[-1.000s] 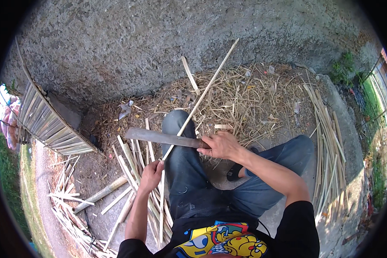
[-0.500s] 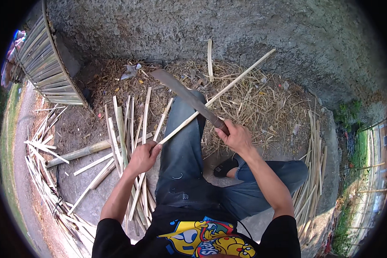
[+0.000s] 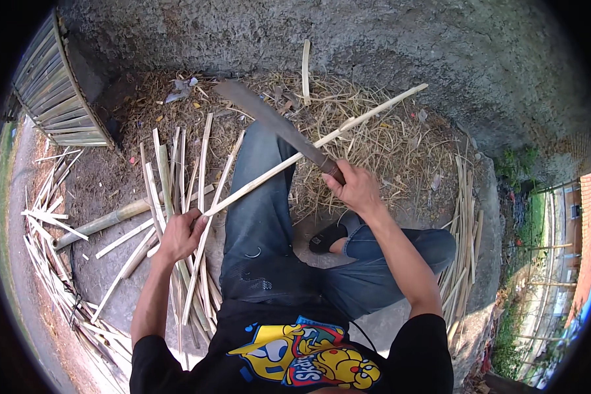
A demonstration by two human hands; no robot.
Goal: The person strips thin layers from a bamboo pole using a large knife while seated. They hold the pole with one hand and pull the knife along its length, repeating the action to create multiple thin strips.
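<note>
Left hand (image 3: 182, 235) pinching strip (image 3: 256, 184) at lower end, left of centre; right hand (image 3: 359, 190) gripping knife (image 3: 269, 121), mid-frame; strip slants to upper right, knife across it above knee (image 3: 256, 151) (bare hands); uneven grain could make knife jump toward knee or left hand

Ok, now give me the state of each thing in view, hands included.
Left hand: closed on one end of the strip.
Right hand: closed around the handle of the knife.
Knife: bare blade, crossing the strip.
Strip: slanting across the leg.
Shavings: loose, heaped.
Pole: lying down.
Sticks on the right: lying lengthwise together.
</note>
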